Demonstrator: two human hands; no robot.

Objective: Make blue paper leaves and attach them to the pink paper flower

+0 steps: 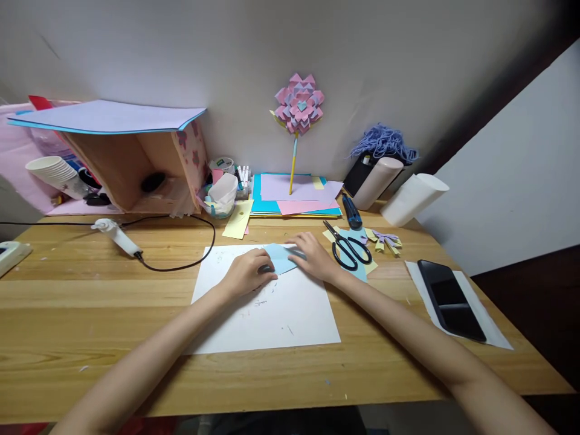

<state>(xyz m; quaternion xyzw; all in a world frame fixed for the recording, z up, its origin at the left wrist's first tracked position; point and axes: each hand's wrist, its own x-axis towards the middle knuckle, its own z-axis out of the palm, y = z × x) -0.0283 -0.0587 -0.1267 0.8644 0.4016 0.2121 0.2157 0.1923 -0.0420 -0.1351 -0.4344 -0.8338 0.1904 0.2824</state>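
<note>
Your left hand (248, 270) has its fingers curled round the near left end of the blue paper (281, 261), grasping it between thumb and fingertips; your right hand (314, 257) rests at the other end, thumb and fingers on it, though you cannot tell from this angle whether it pinches or only steadies. The paper lies between your two hands, over the far part of the white sheet (299, 320). Judging by how it lies, you seem to be early in shaping this piece: it shows as a small, plain shape, with no finished form visible, and your fingers hide any creases. Most of its forming therefore looks left to do. Beyond your grip, a paper flower (299, 104) on a stem looks complete. Just right of your right hand, the scissors (341, 237) lie out of use on paper scraps, near some yellow and lilac strips (385, 241).
</note>
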